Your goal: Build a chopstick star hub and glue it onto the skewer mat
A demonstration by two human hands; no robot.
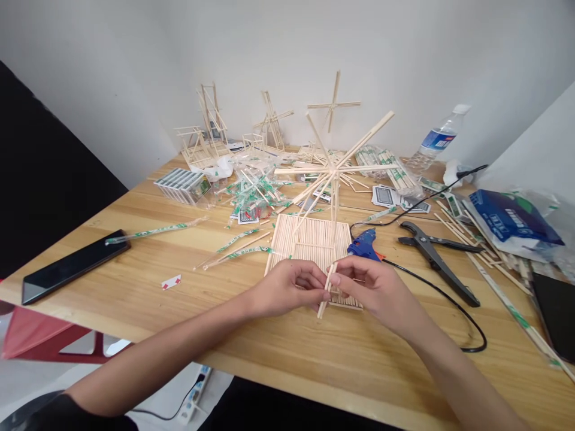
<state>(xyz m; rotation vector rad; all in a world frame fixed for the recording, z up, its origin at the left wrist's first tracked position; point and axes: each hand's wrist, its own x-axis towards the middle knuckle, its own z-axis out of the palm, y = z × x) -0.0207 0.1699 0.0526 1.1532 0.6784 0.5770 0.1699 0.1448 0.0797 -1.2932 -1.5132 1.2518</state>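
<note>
My left hand (294, 287) and my right hand (372, 290) meet at the near side of a flat mat of wooden sticks (281, 239). Between them they pinch a short bundle of wooden sticks (322, 310), slanting toward me over the mat's front edge. From the mat rises a stick frame carrying a wheel of wooden spokes (332, 172), which spreads out above and beyond my hands. Part of the mat and frame is hidden behind my fingers. To the right of the mat lies a blue hot glue gun (363, 244), close to my right hand.
Black-handled cutters (438, 257) and a looping black cable lie on the right, near a blue packet (514, 221). A water bottle (438, 140) stands behind. Wrapped chopsticks, plastic scraps and other stick models (204, 146) crowd the back. A phone (74, 266) rests left.
</note>
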